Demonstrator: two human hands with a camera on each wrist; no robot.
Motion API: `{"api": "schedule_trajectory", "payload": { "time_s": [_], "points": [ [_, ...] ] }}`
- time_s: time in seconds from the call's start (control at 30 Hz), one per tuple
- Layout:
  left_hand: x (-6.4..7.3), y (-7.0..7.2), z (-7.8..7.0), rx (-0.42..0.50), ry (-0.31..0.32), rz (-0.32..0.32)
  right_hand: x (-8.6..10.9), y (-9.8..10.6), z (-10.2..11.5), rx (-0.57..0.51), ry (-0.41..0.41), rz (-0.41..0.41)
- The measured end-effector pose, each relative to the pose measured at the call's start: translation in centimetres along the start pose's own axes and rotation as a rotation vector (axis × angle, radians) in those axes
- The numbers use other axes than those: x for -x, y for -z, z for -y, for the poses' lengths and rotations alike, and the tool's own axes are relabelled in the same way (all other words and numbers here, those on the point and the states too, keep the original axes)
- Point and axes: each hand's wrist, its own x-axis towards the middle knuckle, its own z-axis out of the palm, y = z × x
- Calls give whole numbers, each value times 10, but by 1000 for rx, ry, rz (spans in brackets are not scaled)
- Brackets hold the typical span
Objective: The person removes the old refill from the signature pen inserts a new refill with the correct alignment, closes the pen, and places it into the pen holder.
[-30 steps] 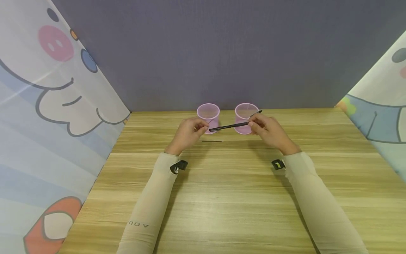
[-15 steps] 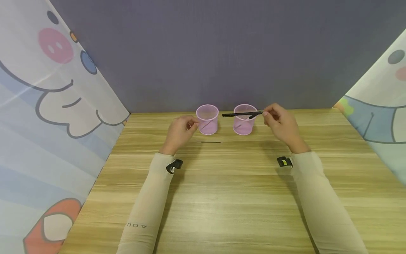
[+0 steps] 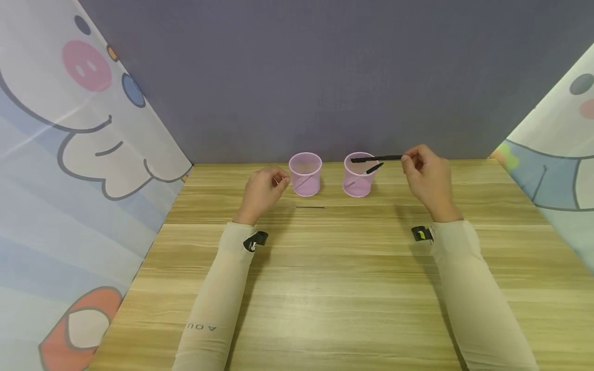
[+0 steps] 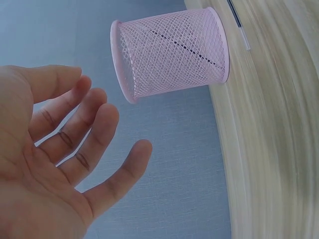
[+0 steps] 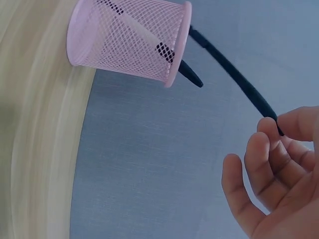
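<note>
My right hand [image 3: 429, 178] pinches a black pen [image 3: 378, 158] near one end between thumb and fingertips. The pen's other end hangs over the rim of the right pink mesh pen cup [image 3: 356, 186]. Another pen [image 5: 191, 73] leans inside that cup, its dark tip sticking out. To the left stands a second pink mesh cup [image 3: 306, 185], with a thin dark pen refill [image 4: 187, 47] slanting inside. Beside it, my left hand [image 3: 262, 193] holds nothing, its fingers loosely bent in the left wrist view. A thin refill [image 3: 311, 207] lies on the table in front of the left cup.
Both cups stand at the back edge of the wooden table [image 3: 343, 288], close to a dark grey upright panel [image 3: 343, 77]. Cartoon-printed sheets [image 3: 83, 216] flank the table on the left and right.
My right hand has drawn away to the right and slightly back, carrying the pen from between the hands to over the right cup. My left hand has moved left, away from the pen.
</note>
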Motion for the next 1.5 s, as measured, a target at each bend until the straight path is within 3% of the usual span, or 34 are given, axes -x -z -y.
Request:
{"api": "schedule_trajectory", "payload": {
  "time_s": [0.17, 0.5, 1.0, 1.3, 1.5],
  "points": [
    [0, 0, 0, -3, 13, 6, -4, -7, 1, 96, 31, 41],
    [-1, -4, 1, -15, 25, 27, -9, -31, 6, 167, 48, 192],
    [-1, -8, 2, -33, 10, 51, -11, -54, 1, 200, 53, 252],
    [0, -9, 3, -37, -2, 48, -8, -55, 2, 180, 8, 282],
    [1, -10, 6, -47, -13, 33, -4, -53, 3, 153, -6, 256]
  ]
}}
